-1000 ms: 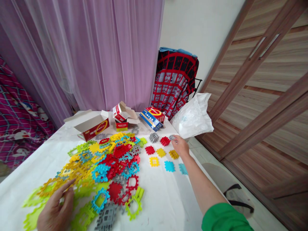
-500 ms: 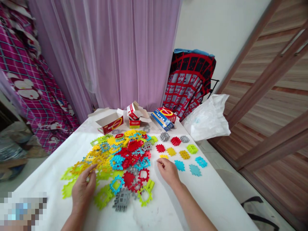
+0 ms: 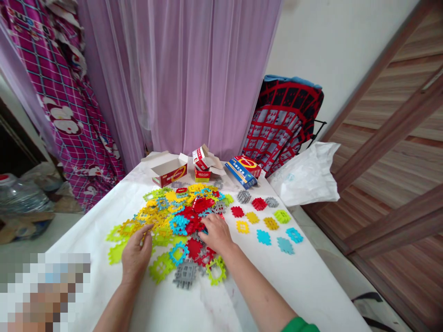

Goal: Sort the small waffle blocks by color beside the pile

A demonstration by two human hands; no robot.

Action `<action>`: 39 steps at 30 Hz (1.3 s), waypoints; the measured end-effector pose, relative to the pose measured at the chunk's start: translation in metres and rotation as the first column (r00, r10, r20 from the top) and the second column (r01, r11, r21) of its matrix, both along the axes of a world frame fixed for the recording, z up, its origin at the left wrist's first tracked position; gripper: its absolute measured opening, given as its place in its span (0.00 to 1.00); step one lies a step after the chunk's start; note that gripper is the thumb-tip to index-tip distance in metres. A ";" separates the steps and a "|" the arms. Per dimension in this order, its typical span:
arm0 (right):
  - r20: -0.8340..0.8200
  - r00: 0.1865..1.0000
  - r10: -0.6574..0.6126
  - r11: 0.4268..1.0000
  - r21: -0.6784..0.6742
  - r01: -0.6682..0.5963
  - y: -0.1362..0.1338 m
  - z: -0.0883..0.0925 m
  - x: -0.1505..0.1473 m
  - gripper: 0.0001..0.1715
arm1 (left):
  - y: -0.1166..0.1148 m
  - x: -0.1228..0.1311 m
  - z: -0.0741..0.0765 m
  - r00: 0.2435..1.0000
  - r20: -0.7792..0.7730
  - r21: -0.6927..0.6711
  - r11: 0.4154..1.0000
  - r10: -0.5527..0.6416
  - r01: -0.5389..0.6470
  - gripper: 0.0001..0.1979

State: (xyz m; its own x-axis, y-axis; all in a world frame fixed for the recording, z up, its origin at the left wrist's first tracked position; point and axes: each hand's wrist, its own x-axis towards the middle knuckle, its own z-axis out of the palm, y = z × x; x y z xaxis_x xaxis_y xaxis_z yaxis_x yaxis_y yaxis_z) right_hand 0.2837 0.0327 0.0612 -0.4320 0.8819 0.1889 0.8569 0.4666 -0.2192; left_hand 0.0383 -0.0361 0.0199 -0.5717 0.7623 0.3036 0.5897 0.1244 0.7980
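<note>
A heap of notched plastic interlocking tiles (image 3: 180, 224) in yellow, red, blue, green and grey spreads over the white table (image 3: 166, 309). My left hand (image 3: 136, 253) is at the heap's left side, thumb and fingers apart, beside yellow tiles (image 3: 145, 214) and a green tile (image 3: 116, 252). Over the heap's right part reaches my right hand (image 3: 218, 234), fingers spread and bent down among red and blue tiles; its fingertips partly hide what they touch. Apart on the right lie sorted tiles, among them a yellow square frame tile (image 3: 242, 227) and a blue tile (image 3: 264, 237).
Along the back edge stand an open red box (image 3: 171, 176), small stacked cartons (image 3: 202, 175) and a blue and red box (image 3: 242, 171). A white plastic bag (image 3: 304, 175) hangs by the right edge. Another person's blurred part (image 3: 51, 295) appears at lower left.
My right hand has moved left from beside the sorted tiles onto the heap. The yellow frame tile now lies uncovered among the sorted ones. The view has shifted slightly.
</note>
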 end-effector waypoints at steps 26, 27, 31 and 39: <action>-0.227 0.912 -0.342 0.935 -0.179 0.305 -0.011 -0.006 0.087 0.15 | -0.002 0.002 0.004 1.000 -0.005 -0.033 0.999 -0.003 0.003 0.20; -0.185 0.915 -0.357 0.926 -0.199 0.321 -0.014 -0.004 0.088 0.15 | -0.002 0.001 0.003 1.000 -0.002 -0.031 1.000 -0.001 0.001 0.20; -0.003 0.888 -0.461 0.853 -0.277 0.442 -0.027 0.006 0.078 0.16 | 0.000 0.000 0.002 1.000 0.002 -0.014 1.000 -0.012 0.012 0.18; 0.216 0.877 -0.430 0.806 -0.346 0.480 -0.026 0.027 0.027 0.31 | 0.001 0.000 0.000 1.000 0.019 -0.038 0.999 0.011 -0.010 0.17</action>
